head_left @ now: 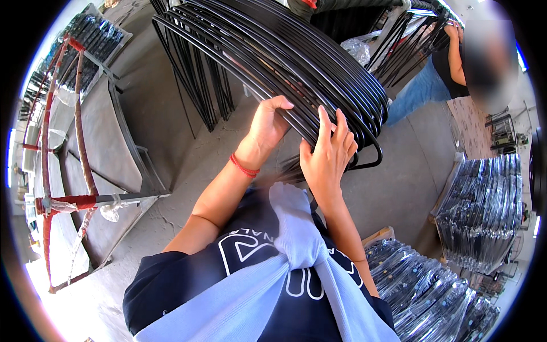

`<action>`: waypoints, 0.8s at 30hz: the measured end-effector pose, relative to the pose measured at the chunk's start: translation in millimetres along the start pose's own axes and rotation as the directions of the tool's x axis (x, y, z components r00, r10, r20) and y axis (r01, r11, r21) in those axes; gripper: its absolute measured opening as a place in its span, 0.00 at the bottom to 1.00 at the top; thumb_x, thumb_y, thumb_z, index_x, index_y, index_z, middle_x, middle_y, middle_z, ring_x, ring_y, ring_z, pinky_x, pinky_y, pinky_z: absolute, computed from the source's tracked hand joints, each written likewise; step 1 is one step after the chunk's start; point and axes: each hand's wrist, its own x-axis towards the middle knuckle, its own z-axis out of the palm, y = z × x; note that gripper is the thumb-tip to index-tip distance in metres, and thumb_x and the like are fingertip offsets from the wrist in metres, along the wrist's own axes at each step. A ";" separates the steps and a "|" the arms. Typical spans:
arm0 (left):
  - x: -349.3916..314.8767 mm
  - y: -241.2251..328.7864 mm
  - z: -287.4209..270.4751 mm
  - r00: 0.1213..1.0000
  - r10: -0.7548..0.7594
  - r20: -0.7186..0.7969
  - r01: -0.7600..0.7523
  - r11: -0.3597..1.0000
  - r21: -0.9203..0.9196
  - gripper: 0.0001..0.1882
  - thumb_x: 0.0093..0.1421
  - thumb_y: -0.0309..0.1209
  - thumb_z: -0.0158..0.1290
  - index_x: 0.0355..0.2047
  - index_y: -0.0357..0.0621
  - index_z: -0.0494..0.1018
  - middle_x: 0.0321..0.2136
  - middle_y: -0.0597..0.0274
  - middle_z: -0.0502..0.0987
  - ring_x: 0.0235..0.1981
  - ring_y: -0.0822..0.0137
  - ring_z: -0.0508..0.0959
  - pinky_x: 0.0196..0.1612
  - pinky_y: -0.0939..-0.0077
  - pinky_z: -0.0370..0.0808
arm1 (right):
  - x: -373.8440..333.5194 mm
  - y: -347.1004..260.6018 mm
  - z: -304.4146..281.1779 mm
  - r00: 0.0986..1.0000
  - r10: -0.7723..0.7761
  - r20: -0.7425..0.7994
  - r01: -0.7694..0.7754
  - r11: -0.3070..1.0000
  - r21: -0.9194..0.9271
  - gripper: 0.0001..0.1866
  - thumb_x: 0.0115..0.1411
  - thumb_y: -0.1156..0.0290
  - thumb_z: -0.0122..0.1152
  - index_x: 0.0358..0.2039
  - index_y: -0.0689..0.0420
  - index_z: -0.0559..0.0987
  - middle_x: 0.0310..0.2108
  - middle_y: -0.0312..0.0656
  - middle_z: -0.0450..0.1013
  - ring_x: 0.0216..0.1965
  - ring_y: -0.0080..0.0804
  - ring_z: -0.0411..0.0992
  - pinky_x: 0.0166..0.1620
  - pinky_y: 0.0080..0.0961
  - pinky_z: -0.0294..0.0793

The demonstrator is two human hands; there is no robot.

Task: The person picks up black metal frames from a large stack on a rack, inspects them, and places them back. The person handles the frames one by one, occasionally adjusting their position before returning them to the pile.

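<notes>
A dense row of black bent metal tubes hangs in front of me, their rounded ends curving at the right. My left hand, with a red cord on its wrist, is closed at the near edge of the row. Its thumb lies over the nearest tube, and its other fingers are mostly hidden below. Farther right along the same edge, my right hand grips the near tubes. Its fingers reach up over them, with the thumb on the near side.
A metal frame wrapped in red stands at the left beside grey panels. Plastic-wrapped stacks sit at the right, another wrapped stack nearer. A co-worker in jeans handles black rods at the upper right.
</notes>
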 end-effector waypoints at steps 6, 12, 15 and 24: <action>9.2 -5.7 -6.5 0.999 0.020 0.039 -0.019 0.999 -0.030 0.27 0.39 0.19 0.43 0.45 0.39 0.64 0.36 0.59 0.69 0.42 0.58 0.70 0.51 0.63 0.68 | -2.3 -0.9 -1.7 1.000 0.003 0.012 -0.004 0.999 0.040 0.37 0.42 0.72 0.61 0.56 0.55 0.62 0.54 0.52 0.59 0.44 0.42 0.60 0.47 0.37 0.55; 2.1 -3.4 1.3 1.000 0.025 0.015 -0.024 0.996 -0.089 0.31 0.35 0.21 0.44 0.47 0.35 0.62 0.36 0.55 0.70 0.41 0.58 0.71 0.51 0.65 0.68 | -7.5 -1.1 -7.6 0.999 -0.039 0.013 0.039 0.999 0.035 0.35 0.46 0.69 0.60 0.56 0.60 0.61 0.53 0.51 0.59 0.49 0.46 0.58 0.51 0.39 0.55; 5.5 -4.7 -10.6 0.986 0.024 0.166 0.002 0.988 -0.152 0.38 0.33 0.24 0.47 0.52 0.31 0.60 0.35 0.54 0.70 0.41 0.59 0.70 0.52 0.68 0.66 | -6.4 3.9 -12.0 0.996 -0.093 0.008 0.089 0.972 0.220 0.32 0.50 0.67 0.58 0.54 0.62 0.61 0.51 0.51 0.61 0.50 0.49 0.59 0.52 0.40 0.57; -5.9 -1.9 -12.7 0.974 -0.012 0.226 0.063 0.974 -0.219 0.31 0.32 0.23 0.49 0.43 0.35 0.67 0.39 0.60 0.71 0.43 0.60 0.70 0.52 0.65 0.67 | -13.0 42.9 -19.2 0.991 0.133 0.016 -0.124 0.863 0.489 0.14 0.60 0.68 0.49 0.43 0.63 0.72 0.44 0.51 0.68 0.47 0.47 0.65 0.50 0.34 0.63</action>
